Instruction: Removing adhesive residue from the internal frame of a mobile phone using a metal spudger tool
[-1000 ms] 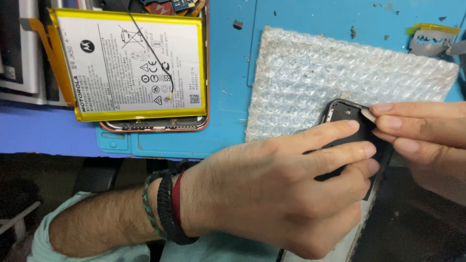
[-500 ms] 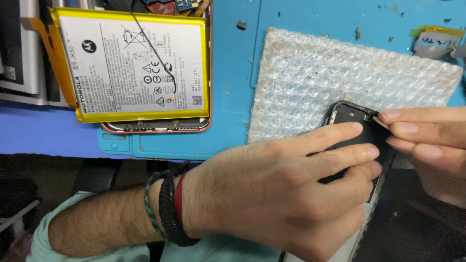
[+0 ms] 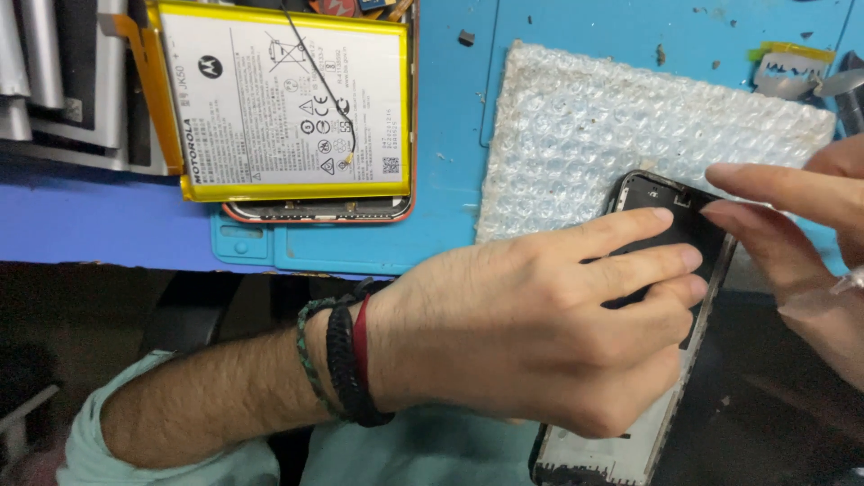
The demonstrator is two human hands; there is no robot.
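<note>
My left hand (image 3: 540, 333) grips a black phone (image 3: 673, 223) with a silver frame, fingers laid across its dark face and thumb underneath. The phone's upper end rests on a sheet of bubble wrap (image 3: 621, 126); its lower end (image 3: 612, 454) hangs past the bench edge towards me. My right hand (image 3: 796, 238) comes in from the right, and two fingertips touch the phone's top right edge. A bit of clear film (image 3: 850, 281) shows by the right hand.
An opened phone with a large white and yellow battery (image 3: 288, 99) lies on the blue work mat (image 3: 450, 180) at the left. Grey devices (image 3: 54, 81) are stacked at the far left. A small yellow-edged part (image 3: 787, 67) lies at the top right.
Hardly anything moved. My right fingertips have drawn slightly to the right along the phone's top corner, and my left hand keeps its grip.
</note>
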